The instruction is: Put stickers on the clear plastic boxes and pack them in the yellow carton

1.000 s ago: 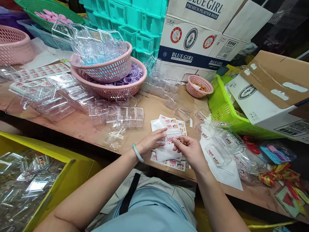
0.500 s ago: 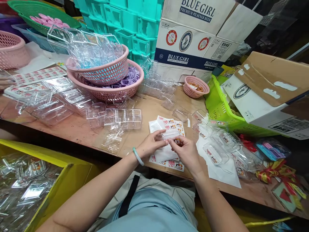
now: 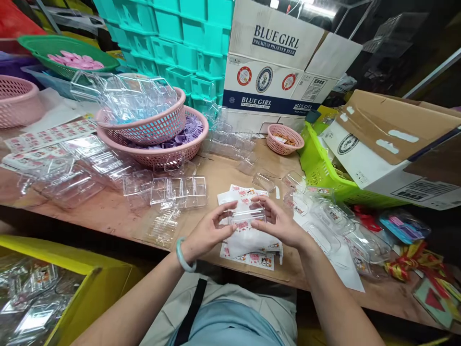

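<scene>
My left hand (image 3: 209, 230), with a pale green bangle on the wrist, and my right hand (image 3: 283, 223) hold a small clear plastic box (image 3: 248, 217) between them, fingers pinched on its two ends. The box is lifted a little above a sheet of cat stickers (image 3: 252, 257) and white backing paper on the wooden table (image 3: 223, 168). A pink sticker shows on the box's front.
Pink baskets (image 3: 158, 129) with clear boxes and purple pieces stand at the back left. Loose clear boxes (image 3: 180, 185) lie before them; stickered ones (image 3: 334, 218) lie right. A green crate (image 3: 320, 168), cardboard cartons (image 3: 277, 62) and a yellow bin (image 3: 90, 288) surround the table.
Both hands have risen off the sticker sheet with the clear box between them. The right hand has gone from pinching a sticker to gripping the box's end. The view tilted up.
</scene>
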Action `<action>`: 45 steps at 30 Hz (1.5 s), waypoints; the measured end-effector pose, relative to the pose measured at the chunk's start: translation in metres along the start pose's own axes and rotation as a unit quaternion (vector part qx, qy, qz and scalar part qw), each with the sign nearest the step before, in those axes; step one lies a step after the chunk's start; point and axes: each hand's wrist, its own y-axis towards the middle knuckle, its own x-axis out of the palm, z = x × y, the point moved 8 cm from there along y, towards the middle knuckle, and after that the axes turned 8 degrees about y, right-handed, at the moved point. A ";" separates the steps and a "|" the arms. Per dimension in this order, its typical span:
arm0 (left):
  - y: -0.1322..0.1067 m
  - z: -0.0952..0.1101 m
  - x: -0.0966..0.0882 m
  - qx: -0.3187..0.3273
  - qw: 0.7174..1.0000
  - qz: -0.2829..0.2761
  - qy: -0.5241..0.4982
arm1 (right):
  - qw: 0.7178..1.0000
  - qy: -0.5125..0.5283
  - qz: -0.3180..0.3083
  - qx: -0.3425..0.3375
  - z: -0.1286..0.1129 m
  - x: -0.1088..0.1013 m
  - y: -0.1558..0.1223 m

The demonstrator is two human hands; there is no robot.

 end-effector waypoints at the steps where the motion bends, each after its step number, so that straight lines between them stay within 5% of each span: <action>1: -0.001 0.000 -0.014 0.012 0.998 0.054 0.021 | 0.999 -0.020 0.039 -0.020 -0.002 -0.007 0.016; 3: -0.006 -0.003 -0.038 0.021 0.984 0.161 0.071 | 0.985 -0.068 0.145 -0.060 -0.002 -0.017 0.054; 5: -0.011 -0.014 -0.044 -0.009 0.978 0.190 0.084 | 0.966 -0.122 0.201 -0.104 -0.001 -0.011 0.093; 10: -0.019 -0.044 -0.033 -0.102 0.980 0.172 -0.006 | 0.940 -0.254 0.157 -0.167 0.011 0.033 0.149; 17: 0.011 -0.048 -0.030 -0.082 0.976 0.200 -0.020 | 0.944 -0.175 0.217 -0.179 0.009 0.001 0.071; 20: 0.025 -0.047 -0.017 -0.082 0.983 0.164 -0.001 | 0.941 -0.179 0.243 -0.151 0.023 -0.013 0.030; 23: 0.036 -0.034 -0.011 -0.040 0.978 0.175 0.103 | 0.926 -0.210 0.291 -0.115 0.048 -0.027 0.004; 26: 0.054 -0.010 -0.001 0.046 0.944 0.176 0.277 | 0.923 -0.222 0.303 -0.084 0.072 -0.034 -0.003; 30: 0.093 -0.017 0.016 -0.013 0.921 0.070 0.383 | 0.908 -0.282 0.284 -0.123 0.075 -0.028 -0.002; 37: 0.096 -0.012 0.028 -0.036 0.959 -0.054 0.278 | 0.875 -0.308 0.292 -0.235 0.023 -0.014 -0.015; 41: 0.075 -0.014 0.036 -0.086 0.983 -0.143 0.079 | 0.893 -0.259 0.277 -0.243 0.009 -0.008 -0.011; 45: 0.065 -0.014 0.035 -0.097 0.982 -0.155 0.055 | 0.913 -0.187 0.281 -0.229 0.013 -0.005 -0.008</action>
